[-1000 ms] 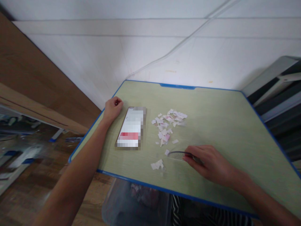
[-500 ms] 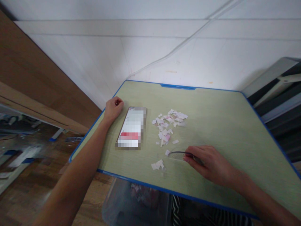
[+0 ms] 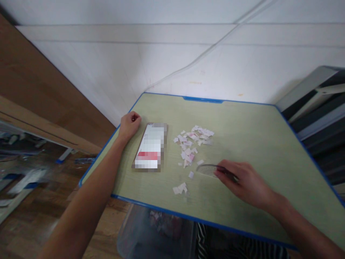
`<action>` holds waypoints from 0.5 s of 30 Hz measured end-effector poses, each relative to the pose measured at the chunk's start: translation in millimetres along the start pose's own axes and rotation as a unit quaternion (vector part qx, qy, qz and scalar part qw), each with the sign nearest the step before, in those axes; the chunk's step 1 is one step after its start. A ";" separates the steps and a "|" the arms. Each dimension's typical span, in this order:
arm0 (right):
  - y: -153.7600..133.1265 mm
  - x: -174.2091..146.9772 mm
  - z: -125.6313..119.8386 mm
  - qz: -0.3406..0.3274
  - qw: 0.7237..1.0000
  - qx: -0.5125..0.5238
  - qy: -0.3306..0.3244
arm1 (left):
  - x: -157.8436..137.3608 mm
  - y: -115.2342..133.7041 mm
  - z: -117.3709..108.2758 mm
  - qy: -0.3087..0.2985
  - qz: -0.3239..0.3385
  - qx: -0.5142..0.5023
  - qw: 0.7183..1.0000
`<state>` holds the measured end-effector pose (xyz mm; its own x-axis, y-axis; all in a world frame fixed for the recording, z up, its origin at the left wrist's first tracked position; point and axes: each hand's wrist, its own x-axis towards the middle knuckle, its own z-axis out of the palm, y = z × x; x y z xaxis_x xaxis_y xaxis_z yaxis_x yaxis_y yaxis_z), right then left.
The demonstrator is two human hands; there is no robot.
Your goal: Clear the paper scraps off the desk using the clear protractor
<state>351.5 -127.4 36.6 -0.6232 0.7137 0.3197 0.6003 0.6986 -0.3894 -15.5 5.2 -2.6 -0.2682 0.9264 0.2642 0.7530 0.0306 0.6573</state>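
Note:
My right hand (image 3: 242,181) grips a comb (image 3: 207,169) with a dark curved back and pale, see-through teeth. The comb is held just over the table, its tip to the right of a single paper scrap (image 3: 191,175) and not touching it. Beyond it lies a loose heap of small torn paper pieces (image 3: 190,142), white with some pink. A smaller cluster of scraps (image 3: 180,188) lies nearer the table's front edge. My left hand (image 3: 129,124) rests in a loose fist at the table's left edge, beside a phone (image 3: 149,145) with a lit, blurred-out screen.
The pale green table (image 3: 242,126) has a blue rim and stands against a white wall (image 3: 172,61). Under its front edge is a clear plastic bin (image 3: 156,237). A brown wooden panel (image 3: 54,79) stands at left, and a folded metal frame (image 3: 309,93) leans at right.
My right hand has lifted the comb up and to the right, away from the single scrap, which stays on the table. My left hand has not moved.

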 end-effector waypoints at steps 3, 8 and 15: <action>-0.6 -0.6 4.8 0.001 1.000 0.002 -0.022 | 0.7 -1.4 0.7 0.004 0.002 0.000 1.000; 0.8 -1.1 12.7 0.000 0.999 -0.003 -0.042 | 1.5 -1.8 1.6 0.008 0.002 -0.003 1.000; 1.0 -2.1 10.1 -0.036 0.995 -0.094 -0.022 | 0.8 -0.1 1.6 0.007 0.004 -0.004 1.000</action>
<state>348.4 -128.7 26.8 -0.6867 0.6616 0.3012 0.6340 0.7478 -0.1972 -14.9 6.6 -3.5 -0.2703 0.9211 0.2803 0.7509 0.0195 0.6601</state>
